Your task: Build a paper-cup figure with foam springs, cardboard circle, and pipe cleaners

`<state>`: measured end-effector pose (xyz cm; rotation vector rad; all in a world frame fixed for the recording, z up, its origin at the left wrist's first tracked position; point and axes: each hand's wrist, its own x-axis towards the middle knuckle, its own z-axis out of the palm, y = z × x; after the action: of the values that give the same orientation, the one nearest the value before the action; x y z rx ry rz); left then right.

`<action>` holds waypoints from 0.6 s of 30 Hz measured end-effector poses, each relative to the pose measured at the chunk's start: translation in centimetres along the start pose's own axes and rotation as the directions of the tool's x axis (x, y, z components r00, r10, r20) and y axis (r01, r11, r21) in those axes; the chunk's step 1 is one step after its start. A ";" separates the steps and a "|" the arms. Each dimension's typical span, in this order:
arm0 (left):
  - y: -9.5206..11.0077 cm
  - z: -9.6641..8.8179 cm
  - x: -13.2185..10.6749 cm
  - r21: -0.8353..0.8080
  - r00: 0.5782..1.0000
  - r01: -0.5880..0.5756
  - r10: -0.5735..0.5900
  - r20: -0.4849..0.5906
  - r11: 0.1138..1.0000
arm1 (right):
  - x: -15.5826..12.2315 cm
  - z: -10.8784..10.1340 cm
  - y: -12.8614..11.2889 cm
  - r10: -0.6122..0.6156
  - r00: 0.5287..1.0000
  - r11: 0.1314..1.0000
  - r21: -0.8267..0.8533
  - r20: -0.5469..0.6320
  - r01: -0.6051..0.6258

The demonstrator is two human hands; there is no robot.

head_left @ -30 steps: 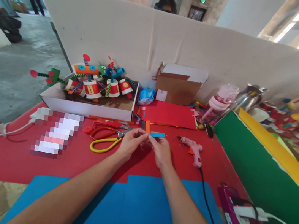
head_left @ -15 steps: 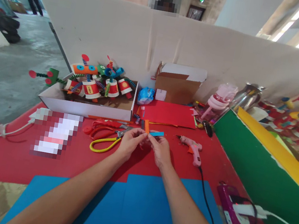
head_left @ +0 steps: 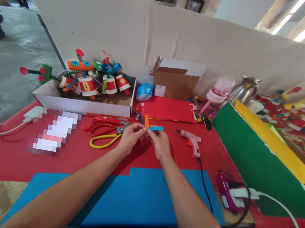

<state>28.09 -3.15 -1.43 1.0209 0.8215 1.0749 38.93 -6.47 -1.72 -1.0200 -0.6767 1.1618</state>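
Both my hands meet above the red table cover (head_left: 8, 159), fingers pinched together. My left hand (head_left: 129, 138) grips an orange paper strip (head_left: 147, 121) that sticks up between the fingertips. A blue paper strip (head_left: 156, 128) points right from my right hand (head_left: 159, 144), crossing the orange one at the pinch. Yellow-handled scissors (head_left: 103, 141) and red-handled scissors (head_left: 100, 124) lie just left of my left hand. A pink glue gun (head_left: 192, 140) rests to the right of my right hand. A blue sheet (head_left: 132, 197) lies under my forearms.
A white box (head_left: 80, 106) of paper-cup figures stands at the back left, a cardboard box (head_left: 174, 80) and red sheets (head_left: 168, 109) behind my hands. A pink bottle (head_left: 216, 97), a kettle (head_left: 243, 90), green and yellow boards (head_left: 254, 155) and a purple power strip (head_left: 228, 188) fill the right.
My hands stay pinched on the crossed strips. The view has tilted, so everything sits a little lower left in the frame.
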 end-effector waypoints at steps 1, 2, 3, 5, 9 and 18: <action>0.0 0.0 0.0 0.006 1.000 -0.007 0.007 0.001 1.000 | 0.0 0.0 0.0 -0.005 1.000 1.000 -0.001 -0.002 0.005; 0.0 0.0 0.0 0.011 1.000 -0.012 0.012 0.004 1.000 | 0.0 0.0 0.0 -0.008 1.000 1.000 -0.004 -0.001 0.008; 0.0 0.0 0.0 0.015 1.000 -0.016 0.016 0.006 1.000 | 0.0 0.0 0.0 -0.012 1.000 1.000 -0.008 0.002 0.012; -0.1 -0.1 -0.1 0.022 1.000 -0.024 0.024 0.010 0.999 | 0.1 0.0 0.1 -0.021 1.000 1.000 -0.017 0.011 0.022; -0.2 -0.1 0.0 0.048 0.998 -0.064 0.064 -0.009 0.997 | 0.3 -0.1 0.5 -0.053 0.999 0.998 -0.015 0.009 0.053; -0.2 0.0 0.1 0.088 0.993 -0.102 0.107 -0.051 0.991 | 0.5 -0.2 0.8 -0.087 0.995 0.995 -0.041 0.052 0.089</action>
<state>28.16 -3.06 -1.65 1.1206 0.8731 1.1698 38.91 -5.95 -2.59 -0.9900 -0.7818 1.1030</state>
